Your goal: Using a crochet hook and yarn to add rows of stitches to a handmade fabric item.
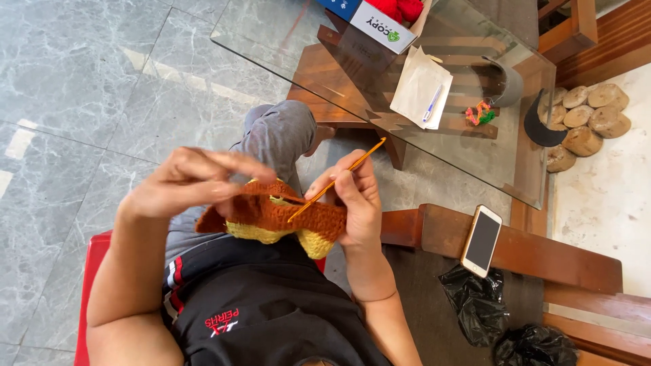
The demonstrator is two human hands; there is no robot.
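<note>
We see a crochet piece (274, 217), rust-brown on top with a pale yellow band beneath, held above the person's lap between both hands. Its long axis runs roughly left to right across the view, sagging a little at the yellow end by the right wrist. A slim orange crochet hook (337, 179) lies slantwise over it, its working tip down in the brown stitches near the middle and its free end pointing up and to the right. The right hand (356, 203) is closed around the hook's shaft, fingers curled over the fabric edge. The left hand (196, 179) pinches the brown edge, fingers drawn together; whether yarn runs over them we cannot tell. Beyond the knee stands a glass table (285, 34) carrying paper with a pen (432, 103). A phone (482, 241) rests on a wooden bench arm (542, 254), near black plastic bags (475, 305).
</note>
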